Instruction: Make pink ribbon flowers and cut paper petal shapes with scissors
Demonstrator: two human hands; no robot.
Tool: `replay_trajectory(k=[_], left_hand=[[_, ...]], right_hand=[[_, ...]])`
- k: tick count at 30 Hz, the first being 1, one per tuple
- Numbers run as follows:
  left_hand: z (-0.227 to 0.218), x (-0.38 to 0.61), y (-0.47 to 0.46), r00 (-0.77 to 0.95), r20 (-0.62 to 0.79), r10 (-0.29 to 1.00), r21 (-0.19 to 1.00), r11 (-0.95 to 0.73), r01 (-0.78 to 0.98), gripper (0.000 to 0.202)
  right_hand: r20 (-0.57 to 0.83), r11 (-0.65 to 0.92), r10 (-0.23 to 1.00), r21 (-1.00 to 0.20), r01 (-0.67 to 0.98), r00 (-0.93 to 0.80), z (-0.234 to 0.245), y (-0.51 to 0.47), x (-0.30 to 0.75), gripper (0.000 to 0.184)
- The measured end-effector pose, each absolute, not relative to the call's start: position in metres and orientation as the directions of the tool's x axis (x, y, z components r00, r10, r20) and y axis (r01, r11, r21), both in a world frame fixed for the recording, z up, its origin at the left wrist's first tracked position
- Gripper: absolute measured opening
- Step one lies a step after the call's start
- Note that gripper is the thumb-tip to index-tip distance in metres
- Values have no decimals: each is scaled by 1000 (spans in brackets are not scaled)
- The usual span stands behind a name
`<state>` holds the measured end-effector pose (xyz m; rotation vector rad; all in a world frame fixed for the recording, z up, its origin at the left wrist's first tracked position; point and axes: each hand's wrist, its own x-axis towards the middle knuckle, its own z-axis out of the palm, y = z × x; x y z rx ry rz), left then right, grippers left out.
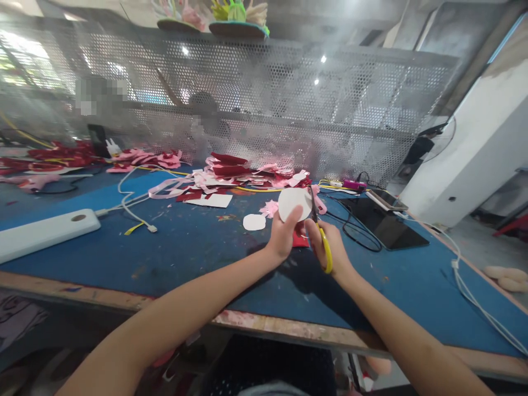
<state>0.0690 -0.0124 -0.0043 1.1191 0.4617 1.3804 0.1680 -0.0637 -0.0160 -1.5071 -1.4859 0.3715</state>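
Observation:
My left hand (284, 234) pinches a rounded white piece (292, 203), thumb on its near face, and holds it up over the table. In my right hand (336, 247) is a pair of scissors (327, 253) with yellow handles. Their dark blades point away from me and lie against the right edge of the white piece; whether they are parted I cannot tell. A smaller white rounded piece (254, 222) rests on the table to the left, with pink scraps (270, 208) just behind it. Below my hands lies a red piece (301, 239), partly hidden.
Pink and red cut scraps (231, 168) are heaped along the metal mesh screen (264, 110). A white power strip (49, 234) with cables lies at left. At right are a dark tablet (383, 223), a phone (386, 199) and black cables. The wooden table edge (264, 320) runs close to me.

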Motion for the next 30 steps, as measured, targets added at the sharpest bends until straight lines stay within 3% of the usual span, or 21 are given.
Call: replay_trajectory(k=[4,11,30], left_hand=[[-5,71,-18,81,343,936,845,-270,-462,31],[-8,65,-12,296,357,886,920,-279,-274,42],[0,62,-8,345,359,867,918,-260,-301,38]], right_hand=[[388,237,910,-780,579,149,-19,-65,162,56],[345,273,935,-846,458,80,-24,-61,172,59],[349,183,929,-721,668,121,-11,-66,178,57]])
